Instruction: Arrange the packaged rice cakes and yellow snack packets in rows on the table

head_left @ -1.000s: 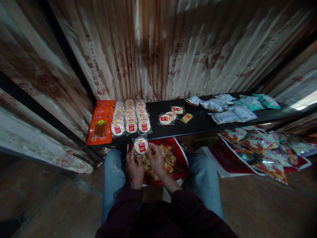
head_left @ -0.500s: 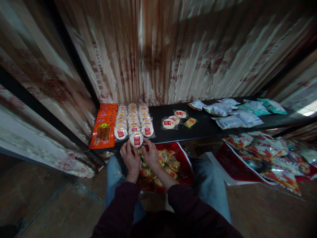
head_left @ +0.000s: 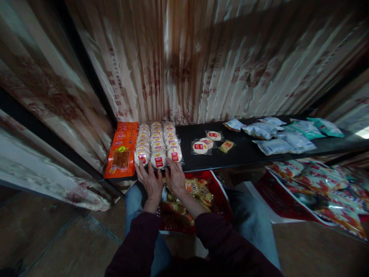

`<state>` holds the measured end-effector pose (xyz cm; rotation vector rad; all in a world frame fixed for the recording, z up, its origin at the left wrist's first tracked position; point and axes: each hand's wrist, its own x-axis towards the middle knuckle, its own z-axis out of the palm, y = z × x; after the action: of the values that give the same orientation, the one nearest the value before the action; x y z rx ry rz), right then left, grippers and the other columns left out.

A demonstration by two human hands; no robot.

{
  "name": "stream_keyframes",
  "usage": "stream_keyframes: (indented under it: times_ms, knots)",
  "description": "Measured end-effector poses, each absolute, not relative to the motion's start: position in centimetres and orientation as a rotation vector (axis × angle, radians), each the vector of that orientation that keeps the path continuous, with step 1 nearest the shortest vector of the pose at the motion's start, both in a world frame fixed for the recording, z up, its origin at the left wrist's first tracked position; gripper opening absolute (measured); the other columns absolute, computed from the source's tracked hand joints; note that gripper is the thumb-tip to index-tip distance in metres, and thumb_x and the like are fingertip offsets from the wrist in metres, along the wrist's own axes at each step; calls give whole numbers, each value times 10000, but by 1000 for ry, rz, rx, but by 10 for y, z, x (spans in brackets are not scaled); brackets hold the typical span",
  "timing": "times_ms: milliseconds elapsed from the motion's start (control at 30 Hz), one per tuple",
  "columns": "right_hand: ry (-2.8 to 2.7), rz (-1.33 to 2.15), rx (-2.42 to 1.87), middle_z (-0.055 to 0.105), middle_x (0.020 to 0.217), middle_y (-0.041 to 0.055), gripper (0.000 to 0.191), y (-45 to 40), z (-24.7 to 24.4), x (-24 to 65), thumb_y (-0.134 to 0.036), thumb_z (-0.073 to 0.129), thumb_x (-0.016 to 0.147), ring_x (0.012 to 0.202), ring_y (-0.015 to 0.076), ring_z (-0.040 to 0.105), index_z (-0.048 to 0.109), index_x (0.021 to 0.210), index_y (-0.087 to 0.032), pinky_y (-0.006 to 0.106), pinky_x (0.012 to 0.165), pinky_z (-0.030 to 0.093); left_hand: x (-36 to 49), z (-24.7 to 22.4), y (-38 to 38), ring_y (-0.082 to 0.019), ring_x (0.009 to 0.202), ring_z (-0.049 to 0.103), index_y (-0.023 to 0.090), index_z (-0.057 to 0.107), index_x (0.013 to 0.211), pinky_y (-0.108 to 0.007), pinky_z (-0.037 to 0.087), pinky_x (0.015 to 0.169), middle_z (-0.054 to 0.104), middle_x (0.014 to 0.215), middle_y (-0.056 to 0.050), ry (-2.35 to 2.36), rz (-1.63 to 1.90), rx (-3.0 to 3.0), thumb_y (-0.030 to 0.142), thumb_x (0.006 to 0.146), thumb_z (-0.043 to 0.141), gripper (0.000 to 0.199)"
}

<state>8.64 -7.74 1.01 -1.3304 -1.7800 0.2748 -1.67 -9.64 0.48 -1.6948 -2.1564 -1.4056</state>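
Three rows of round white rice crackers in clear wrappers with red labels stand on the black shelf [head_left: 198,164]. At the front of the rows are the left cracker [head_left: 142,157], the middle cracker [head_left: 158,160] and the right cracker [head_left: 174,154]. My left hand [head_left: 150,184] has its fingers apart against the lower edges of the left and middle ones. Fingers of my right hand [head_left: 176,180] also lie apart, touching the front edges near the middle and right ones. Neither hand grips anything.
An orange snack packet [head_left: 121,152] lies left of the rows. Loose crackers [head_left: 200,147] and a small yellow packet [head_left: 227,146] lie to the right, before white bags [head_left: 273,146] and green bags [head_left: 325,127]. Below are a red basket [head_left: 223,196] of wrapped snacks and another container of bags [head_left: 319,177].
The middle front cracker, earlier jutting toward me between my hands, has moved back nearly level with its neighbours. My left fingers have spread left and my right fingers have shifted right.
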Motion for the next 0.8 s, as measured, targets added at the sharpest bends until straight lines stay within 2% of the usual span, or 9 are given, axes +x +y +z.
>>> stream_keyframes:
  times_ms: [200, 433, 533, 667, 800]
  knots:
    - [-1816, 254, -1350, 601, 1260, 103, 515, -76, 5, 86, -105, 420, 842, 1144, 259, 499, 488, 1349, -165, 434, 1010, 444, -17, -1, -94, -370, 1444, 90, 112, 554, 1233, -586, 203, 1103, 251, 1520, -233, -2155, -1322, -1716, 286, 858, 536, 414]
    - [-1850, 221, -1347, 544, 1347, 115, 536, -73, -2, 85, -107, 422, 846, 1225, 254, 464, 458, 1380, -143, 448, 1072, 396, -17, -5, -90, -356, 1447, 105, 84, 500, 1307, -575, 224, 1107, 306, 1491, -250, -2148, -1309, -1720, 268, 871, 517, 474]
    - [-1846, 219, -1347, 537, 1359, 107, 540, -74, -2, 86, -105, 426, 846, 1236, 249, 459, 460, 1382, -150, 443, 1082, 384, -18, -7, -90, -340, 1447, 128, 116, 504, 1328, -551, 240, 1115, 323, 1493, -225, -2060, -1312, -1766, 232, 873, 512, 469]
    - [-1849, 214, -1328, 546, 1352, 91, 516, -75, -2, 88, -104, 417, 856, 1225, 236, 468, 486, 1363, -176, 440, 1063, 398, -18, -11, -89, -332, 1449, 142, 185, 618, 1218, -549, 277, 1106, 372, 1490, -162, -1934, -1275, -1877, 167, 880, 480, 365]
    - [-1855, 163, -1314, 500, 1405, 87, 448, -72, 0, 93, -129, 410, 886, 1264, 228, 426, 530, 1315, -180, 434, 1055, 388, -19, -17, -86, -301, 1448, 171, 143, 578, 1260, -520, 297, 1118, 433, 1450, -177, -1809, -1265, -1962, 134, 893, 434, 395]
